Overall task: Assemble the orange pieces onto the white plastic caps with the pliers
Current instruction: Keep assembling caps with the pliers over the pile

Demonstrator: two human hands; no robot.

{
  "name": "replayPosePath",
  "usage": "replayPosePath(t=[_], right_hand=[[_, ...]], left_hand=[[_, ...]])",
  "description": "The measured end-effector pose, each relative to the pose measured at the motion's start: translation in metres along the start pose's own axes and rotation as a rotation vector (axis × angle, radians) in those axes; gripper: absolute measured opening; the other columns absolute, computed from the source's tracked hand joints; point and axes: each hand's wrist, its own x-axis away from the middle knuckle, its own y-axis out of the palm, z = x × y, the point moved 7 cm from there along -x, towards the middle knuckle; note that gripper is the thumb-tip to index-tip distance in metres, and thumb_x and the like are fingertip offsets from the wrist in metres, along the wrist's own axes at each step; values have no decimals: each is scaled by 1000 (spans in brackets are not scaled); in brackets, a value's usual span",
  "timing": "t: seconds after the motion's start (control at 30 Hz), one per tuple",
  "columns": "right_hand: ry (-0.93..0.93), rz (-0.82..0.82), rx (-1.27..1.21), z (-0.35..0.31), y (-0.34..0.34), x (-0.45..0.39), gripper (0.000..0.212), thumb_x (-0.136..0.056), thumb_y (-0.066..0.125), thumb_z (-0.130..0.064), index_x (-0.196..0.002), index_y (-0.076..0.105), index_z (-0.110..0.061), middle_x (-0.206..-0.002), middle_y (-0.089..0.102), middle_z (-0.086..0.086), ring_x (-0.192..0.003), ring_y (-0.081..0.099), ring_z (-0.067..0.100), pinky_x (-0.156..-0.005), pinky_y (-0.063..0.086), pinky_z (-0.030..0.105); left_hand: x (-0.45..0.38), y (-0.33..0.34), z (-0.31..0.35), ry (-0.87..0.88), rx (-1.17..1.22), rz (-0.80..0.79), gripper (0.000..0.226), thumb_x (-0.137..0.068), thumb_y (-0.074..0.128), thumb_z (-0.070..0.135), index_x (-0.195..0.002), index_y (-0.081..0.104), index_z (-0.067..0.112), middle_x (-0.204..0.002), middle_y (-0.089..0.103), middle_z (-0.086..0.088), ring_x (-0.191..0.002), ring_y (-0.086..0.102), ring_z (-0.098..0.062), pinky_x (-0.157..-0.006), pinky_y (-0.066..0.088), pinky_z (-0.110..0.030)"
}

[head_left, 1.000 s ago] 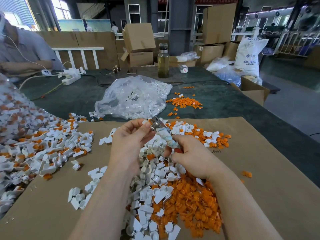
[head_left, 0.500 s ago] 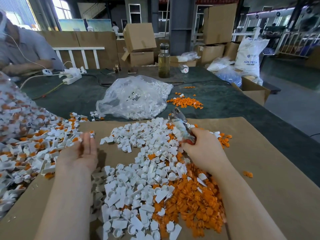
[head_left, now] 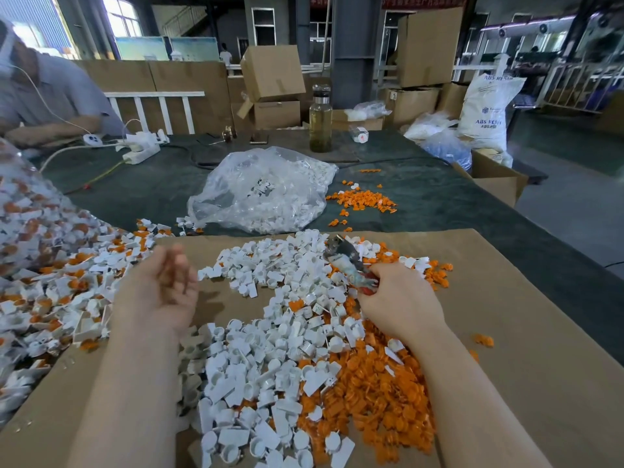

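Cardboard sheet (head_left: 506, 332) spans the bench under my working piles. Finished pile (head_left: 60, 292) of capped white-and-orange parts lies at far left. White plastic caps (head_left: 270, 332) are heaped at centre, with the orange pieces (head_left: 378, 383) beside them, under my right forearm.

Change: a second ago both hands met over the centre, pressing a part at the pliers' nose. My left hand (head_left: 162, 292) has since swung out to the finished pile and is now coming back empty, fingers loose and motion-blurred. Judgement: one cap done and dropped; a fresh cap and insert are needed.

My right hand (head_left: 401, 298) stays wrapped round the handles of the pliers (head_left: 351, 265), nose up and pointing away over the caps.

Hard to read: whether the plier nose is parted, or whether anything sits in it. Left fingertips are smeared.
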Motion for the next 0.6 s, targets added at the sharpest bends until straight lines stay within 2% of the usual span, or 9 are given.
replayPosePath(t=[0.07, 0.2, 0.3, 0.37, 0.43, 0.5, 0.6], right_hand=[[4, -22, 43, 0, 4, 0, 8, -87, 59, -34, -86, 59, -26, -78, 59, -8, -69, 57, 12, -53, 46, 26], [15, -11, 72, -1, 6, 1, 6, -86, 59, -31, -90, 61, -27, -81, 58, -9, -71, 55, 9, -52, 46, 25], [23, -48, 69, -3, 12, 1, 8, -85, 60, -32, -91, 60, -26, -82, 59, -8, -72, 58, 12, -57, 52, 29], [17, -77, 66, -5, 15, 1, 10, -85, 60, -32, -94, 60, -27, -83, 60, -8, -74, 59, 13, -61, 56, 31], [3, -75, 55, -6, 16, 1, 11, -85, 60, -31, -95, 61, -28, -82, 60, -10, -72, 57, 12, -56, 50, 27], [-12, -70, 47, -7, 16, 1, 10, -85, 61, -29, -95, 62, -29, -78, 57, -13, -68, 55, 8, -51, 46, 24], [-20, -84, 56, -7, 18, 0, 11, -85, 61, -26, -96, 62, -29, -75, 57, -13, -68, 56, 8, -53, 50, 25]], left_hand=[[7, 16, -9, -2, -304, -54, 11, -94, 65, 23, -101, 68, 16, -77, 72, 7, -60, 62, -2, -57, 53, -18], [23, 47, -36, 108, -876, -238, 7, -91, 69, 26, -97, 71, 23, -82, 75, 7, -84, 66, -13, -74, 50, -28], [37, 64, -55, 282, -1316, -376, 6, -92, 68, 28, -94, 68, 34, -94, 67, 16, -86, 61, -2, -66, 39, -18], [43, 74, -64, 390, -1470, -426, 10, -95, 64, 29, -102, 64, 36, -97, 62, 17, -78, 58, 2, -60, 36, -15], [45, 79, -74, 482, -1616, -474, 24, -98, 58, 28, -118, 59, 41, -104, 55, 14, -73, 54, 2, -56, 32, -10], [49, 82, -83, 530, -1719, -534, 38, -100, 53, 24, -133, 53, 41, -111, 46, 7, -80, 49, -1, -60, 30, -10], [51, 82, -88, 548, -1783, -545, 41, -99, 53, 24, -138, 52, 36, -119, 47, 1, -93, 55, -14, -72, 38, -21]])
